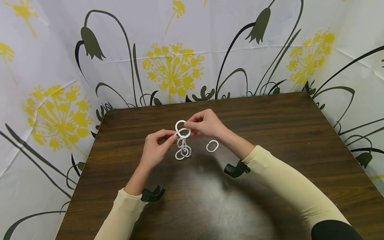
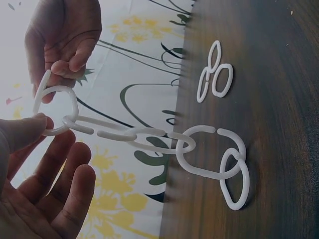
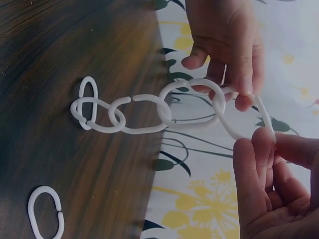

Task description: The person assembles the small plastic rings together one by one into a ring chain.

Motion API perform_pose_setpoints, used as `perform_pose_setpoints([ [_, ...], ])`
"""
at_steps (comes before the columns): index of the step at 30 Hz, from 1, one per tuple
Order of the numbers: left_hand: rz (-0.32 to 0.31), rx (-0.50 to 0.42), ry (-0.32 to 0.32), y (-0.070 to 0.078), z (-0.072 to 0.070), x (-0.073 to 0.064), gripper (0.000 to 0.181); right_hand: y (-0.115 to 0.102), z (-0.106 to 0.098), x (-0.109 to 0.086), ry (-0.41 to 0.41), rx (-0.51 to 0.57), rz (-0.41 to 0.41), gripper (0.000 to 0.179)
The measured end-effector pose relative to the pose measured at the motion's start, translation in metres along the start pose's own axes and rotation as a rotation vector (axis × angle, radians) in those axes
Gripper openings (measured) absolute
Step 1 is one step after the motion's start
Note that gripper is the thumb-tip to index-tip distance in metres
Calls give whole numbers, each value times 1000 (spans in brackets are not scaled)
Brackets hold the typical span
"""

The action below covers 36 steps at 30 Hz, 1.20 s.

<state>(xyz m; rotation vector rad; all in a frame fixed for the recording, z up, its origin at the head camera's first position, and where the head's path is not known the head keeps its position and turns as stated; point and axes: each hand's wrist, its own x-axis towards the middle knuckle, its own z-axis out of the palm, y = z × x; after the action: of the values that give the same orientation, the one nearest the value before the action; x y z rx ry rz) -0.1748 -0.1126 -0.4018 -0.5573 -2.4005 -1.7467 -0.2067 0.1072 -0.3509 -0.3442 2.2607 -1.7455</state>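
Note:
Above the table, my left hand (image 1: 154,146) pinches a white plastic chain link (image 2: 76,104) between thumb and fingertips. My right hand (image 1: 207,123) pinches another white link (image 3: 266,117), the topmost one, which touches or passes through the left hand's link; exactly how they join I cannot tell. From these two, a chain of several white links (image 2: 114,136) hangs down, its lowest links resting on the table. Small gaps show in some links. To the right of the chain lies a loose white link (image 1: 207,147) with a gap in its loop.
The dark wood-grain table (image 1: 300,133) extends around the hands. A white curtain (image 1: 192,20) with yellow and grey-green flowers hangs behind it. Beyond the chain in the left wrist view, a small cluster of white links (image 2: 230,79) lies on the table.

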Motion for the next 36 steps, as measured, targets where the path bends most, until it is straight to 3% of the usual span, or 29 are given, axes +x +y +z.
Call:
perform_pose_setpoints([
  [9, -1, -13, -5, 0, 0, 0, 14, 2, 1, 1, 9, 30, 31, 15],
  [16, 5, -6, -25, 31, 0, -3, 14, 2, 0, 1, 9, 41, 40, 15],
  [20, 18, -21, -21, 30, 0, -4, 14, 2, 0, 1, 13, 29, 38, 15],
  [26, -9, -38, -16, 31, -1, -4, 15, 6, -2, 2, 30, 25, 44, 14],
  [36, -62, -45, -5, -3, -3, -2, 17, 8, -3, 2, 60, 95, 46, 16],
])
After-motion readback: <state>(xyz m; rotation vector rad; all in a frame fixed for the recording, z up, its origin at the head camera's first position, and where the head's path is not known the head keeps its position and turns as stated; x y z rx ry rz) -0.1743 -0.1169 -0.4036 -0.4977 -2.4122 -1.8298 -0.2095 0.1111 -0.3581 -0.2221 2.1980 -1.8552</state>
